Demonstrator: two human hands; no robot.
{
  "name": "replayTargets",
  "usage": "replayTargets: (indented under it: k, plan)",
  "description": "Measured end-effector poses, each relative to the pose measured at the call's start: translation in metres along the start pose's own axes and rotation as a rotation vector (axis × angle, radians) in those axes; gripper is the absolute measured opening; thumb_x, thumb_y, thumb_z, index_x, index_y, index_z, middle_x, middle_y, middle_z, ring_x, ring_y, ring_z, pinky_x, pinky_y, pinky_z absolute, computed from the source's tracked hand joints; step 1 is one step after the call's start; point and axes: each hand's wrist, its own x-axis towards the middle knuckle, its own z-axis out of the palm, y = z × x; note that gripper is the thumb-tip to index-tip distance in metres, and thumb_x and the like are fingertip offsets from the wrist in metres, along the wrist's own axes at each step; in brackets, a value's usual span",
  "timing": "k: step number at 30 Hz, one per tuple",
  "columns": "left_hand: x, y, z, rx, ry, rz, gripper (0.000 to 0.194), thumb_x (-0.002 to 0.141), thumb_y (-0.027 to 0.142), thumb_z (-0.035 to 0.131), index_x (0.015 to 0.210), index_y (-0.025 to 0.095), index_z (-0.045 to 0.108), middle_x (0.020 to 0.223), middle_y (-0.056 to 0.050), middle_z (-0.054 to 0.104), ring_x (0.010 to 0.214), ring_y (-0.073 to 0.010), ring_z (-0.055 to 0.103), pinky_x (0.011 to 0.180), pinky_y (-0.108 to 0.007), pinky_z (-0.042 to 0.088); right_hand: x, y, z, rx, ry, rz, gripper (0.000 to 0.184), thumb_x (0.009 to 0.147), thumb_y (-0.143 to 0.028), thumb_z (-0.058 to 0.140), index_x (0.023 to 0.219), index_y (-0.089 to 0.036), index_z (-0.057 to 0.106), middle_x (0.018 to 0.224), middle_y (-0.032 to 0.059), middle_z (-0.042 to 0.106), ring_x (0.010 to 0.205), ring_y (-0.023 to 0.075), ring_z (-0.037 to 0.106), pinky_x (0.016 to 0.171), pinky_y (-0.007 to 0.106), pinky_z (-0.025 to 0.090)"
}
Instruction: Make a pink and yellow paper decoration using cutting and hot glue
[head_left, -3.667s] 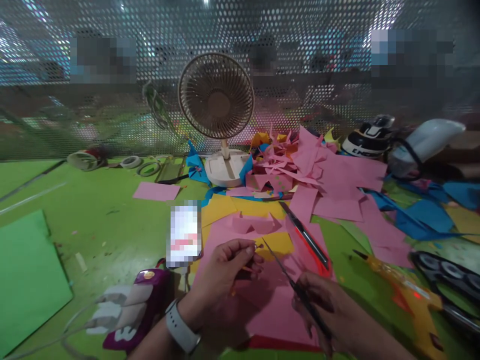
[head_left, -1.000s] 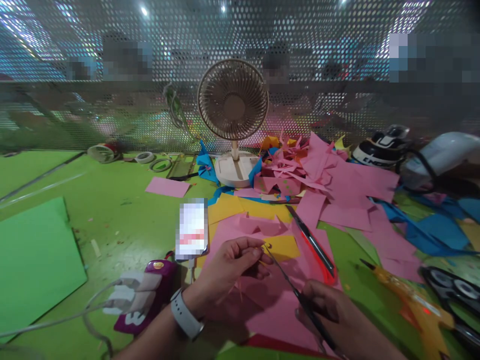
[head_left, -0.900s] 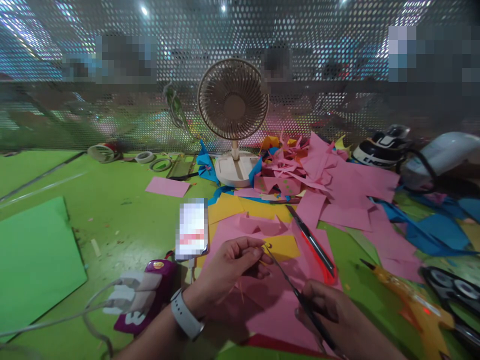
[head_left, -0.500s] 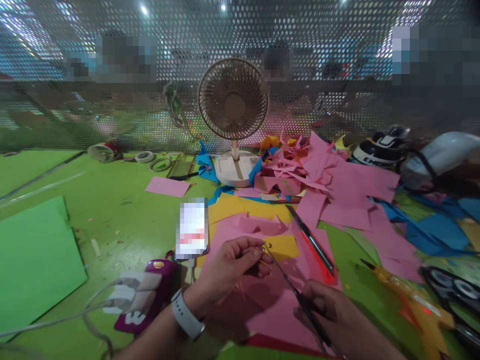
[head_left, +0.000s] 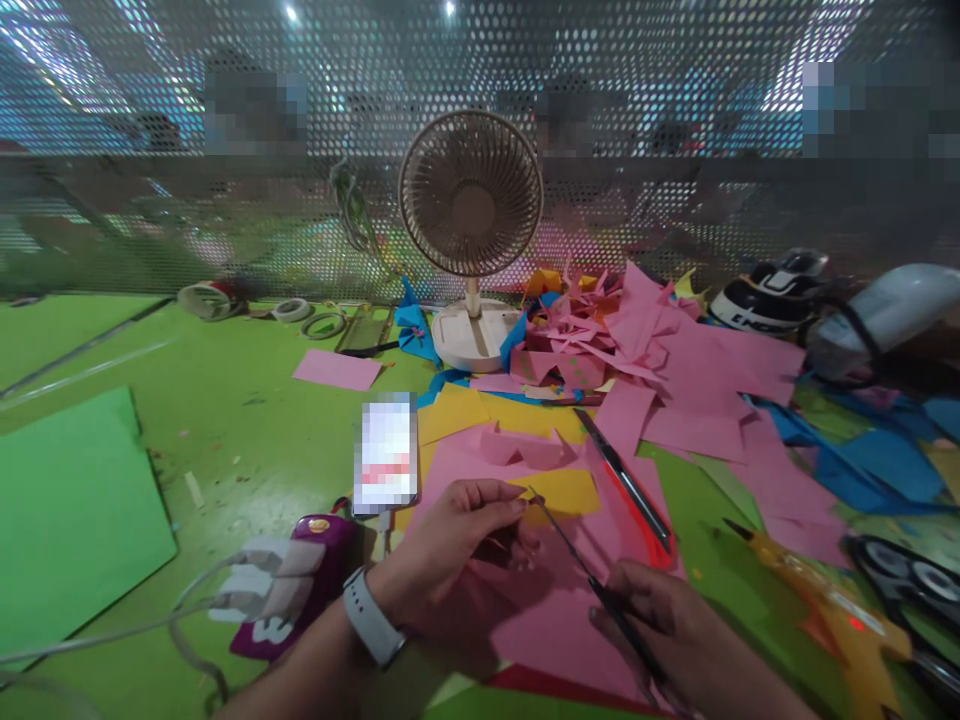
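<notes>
My left hand [head_left: 484, 525], wearing a pale watch band [head_left: 373, 617], is closed in a pinch over the pink paper [head_left: 551, 620]. Whatever sits between its fingertips is too small to make out. My right hand [head_left: 667, 620] is wrapped round slim dark-handled tweezers [head_left: 611, 605]. Their fine metal tip reaches up to the left fingertips, where a tiny dark bit shows. Just behind the tip lies a yellow paper piece [head_left: 566, 492]. A red and black utility knife [head_left: 630, 490] rests on the pink sheet beyond my right hand.
A fan [head_left: 471, 205] stands at the back before a perforated screen. Pink scraps [head_left: 585, 335] pile beside it. Left are a phone [head_left: 385, 455], a purple power strip [head_left: 281, 590] with cables, and green sheets [head_left: 75, 520]. Right are a yellow glue gun [head_left: 821, 600] and black scissors [head_left: 911, 580].
Both hands stay nearly in place, with the tool tip still at the left fingertips. A thin yellow strand below my left hand no longer shows. The view has shifted slightly.
</notes>
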Motion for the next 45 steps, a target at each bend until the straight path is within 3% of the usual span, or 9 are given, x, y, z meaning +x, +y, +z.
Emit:
replayTargets:
  k: [9,30,34,38,45]
  plan:
    - [-0.001,0.001,0.002,-0.039,0.049,-0.017,0.020,0.075,0.032,0.068,0.082,0.013,0.066,0.065,-0.004,0.069,0.052,-0.0089,0.061,0.052,-0.018,0.045,0.001,0.003,-0.002,0.013,-0.020,0.003,0.044,0.064,-0.047,0.075,0.063,-0.019,0.041,0.050,-0.0097,0.037,0.043,0.0030,0.023,0.040,0.020,0.013]
    - [0.002,0.001,0.001,-0.068,0.051,0.007,0.024,0.072,0.031,0.072,0.083,0.011,0.066,0.065,-0.005,0.070,0.053,-0.0092,0.061,0.056,-0.020,0.047,0.001,0.002,-0.001,-0.027,0.017,0.001,0.043,0.064,-0.047,0.074,0.061,-0.019,0.041,0.047,-0.0099,0.037,0.043,0.0038,0.030,0.039,0.017,0.022]
    - [0.001,0.002,0.002,-0.102,0.082,0.062,0.027,0.071,0.032,0.073,0.085,0.011,0.065,0.068,-0.006,0.070,0.054,-0.0090,0.061,0.057,-0.020,0.047,-0.001,-0.002,-0.001,-0.022,-0.009,0.030,0.046,0.064,-0.056,0.070,0.062,-0.021,0.040,0.045,-0.0106,0.036,0.036,0.0038,0.032,0.035,0.017,0.024]
    - [0.002,0.001,0.001,-0.099,0.066,0.082,0.029,0.071,0.034,0.073,0.086,0.011,0.064,0.073,-0.007,0.071,0.058,-0.0100,0.062,0.061,-0.021,0.048,-0.002,-0.001,-0.001,-0.006,-0.021,0.008,0.049,0.065,-0.063,0.066,0.064,-0.021,0.041,0.042,-0.0116,0.034,0.034,0.0030,0.030,0.034,0.017,0.025]
    - [0.003,-0.004,-0.001,-0.077,0.016,0.074,0.031,0.074,0.036,0.071,0.091,0.010,0.063,0.077,-0.009,0.071,0.062,-0.0112,0.064,0.064,-0.023,0.050,-0.003,-0.002,0.001,-0.015,-0.020,0.023,0.050,0.061,-0.060,0.071,0.063,-0.020,0.039,0.045,-0.0109,0.036,0.035,0.0019,0.029,0.034,0.016,0.020]
